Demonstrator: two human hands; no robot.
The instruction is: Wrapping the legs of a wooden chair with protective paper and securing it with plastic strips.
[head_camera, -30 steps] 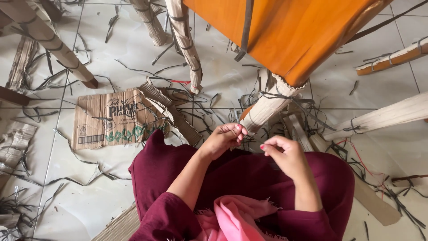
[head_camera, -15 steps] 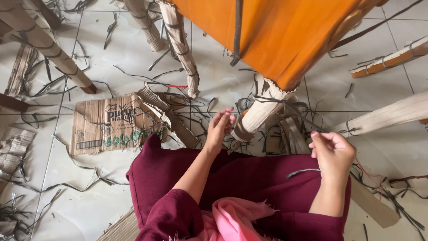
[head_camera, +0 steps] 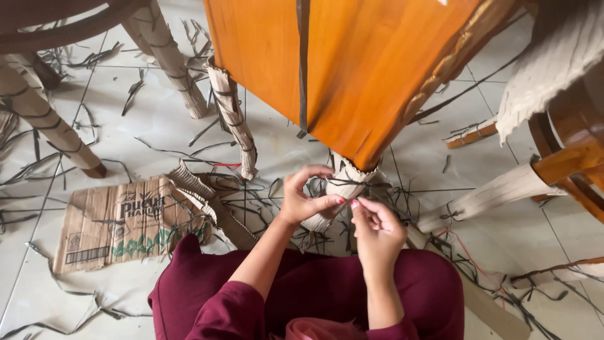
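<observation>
Soft, even daylight, faint shadows on pale floor tiles (head_camera: 151,135), sharp focus, slight edge distortion.

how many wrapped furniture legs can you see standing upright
4: one far left, one upper left, one left of the orange tabletop, one at the hands. Others may be hidden under the top.

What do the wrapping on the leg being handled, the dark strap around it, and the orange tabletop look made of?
Leg wrapping: corrugated cardboard, by its ribbed beige surface. Strap: probably plastic packing band, thin, flat, dark. Tabletop: varnished wood, glossy orange with visible grain.

Furniture-packing workshop: cardboard-wrapped table legs (head_camera: 233,123), strap scraps (head_camera: 207,129)
</observation>
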